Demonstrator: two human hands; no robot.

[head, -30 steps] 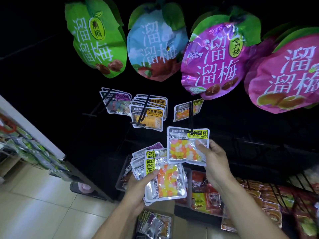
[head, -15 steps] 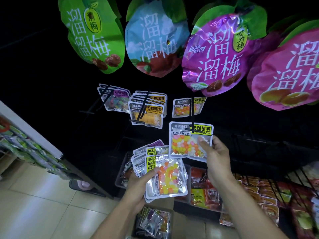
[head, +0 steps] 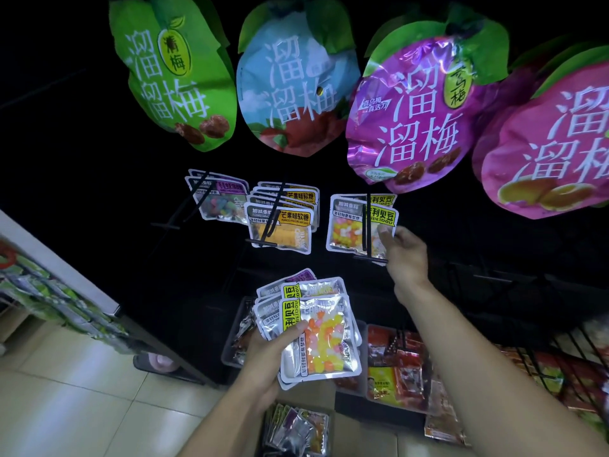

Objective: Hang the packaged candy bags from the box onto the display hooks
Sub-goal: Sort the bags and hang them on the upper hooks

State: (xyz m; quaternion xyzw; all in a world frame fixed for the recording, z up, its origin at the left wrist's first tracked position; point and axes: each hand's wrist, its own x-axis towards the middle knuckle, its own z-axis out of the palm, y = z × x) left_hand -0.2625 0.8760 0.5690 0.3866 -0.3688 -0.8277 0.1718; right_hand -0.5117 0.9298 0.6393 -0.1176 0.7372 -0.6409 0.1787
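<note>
Handling looks easy: the jelly bean bags are light, thin, floppy foil-and-clear-film pouches, slick on the face, likely to slide off one another in a fan, so best pinched at a side seam or the top header near the hang hole, not over the lumpy candy. Largest first: the big plum snack bags (head: 408,107) hang along the top row, not part of this job. Below them, the display hook (head: 366,225) on the right carries two jelly bean bags; the front jelly bean bag (head: 349,229) shows white, yellow and orange beans behind a clear window, with a yellow-and-black label at the upper right. The right hand (head: 403,252) pinches its right edge, thumb on the front. The left hand (head: 263,354) grips a fanned stack of bags (head: 316,334), thumb across the top one. The box (head: 296,430) sits at the bottom edge, probably cardboard, more bags inside.
</note>
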